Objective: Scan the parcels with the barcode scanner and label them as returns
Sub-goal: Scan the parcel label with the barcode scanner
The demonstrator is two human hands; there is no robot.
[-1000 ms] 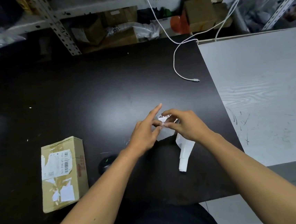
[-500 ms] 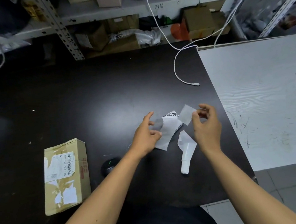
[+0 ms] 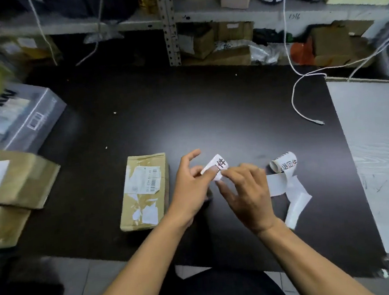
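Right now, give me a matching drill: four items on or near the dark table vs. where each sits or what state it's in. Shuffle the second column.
Column 1:
1. return sticker
2. label strip
3. taped cardboard parcel
4. white cable end

Column 2:
A. lies loose near the table's far right edge
B. pinched between both hands
C. flat on the table, left of the left hand
D. curled, on the table right of the right hand

Pairs: 1-B, 2-D, 3-C, 4-A
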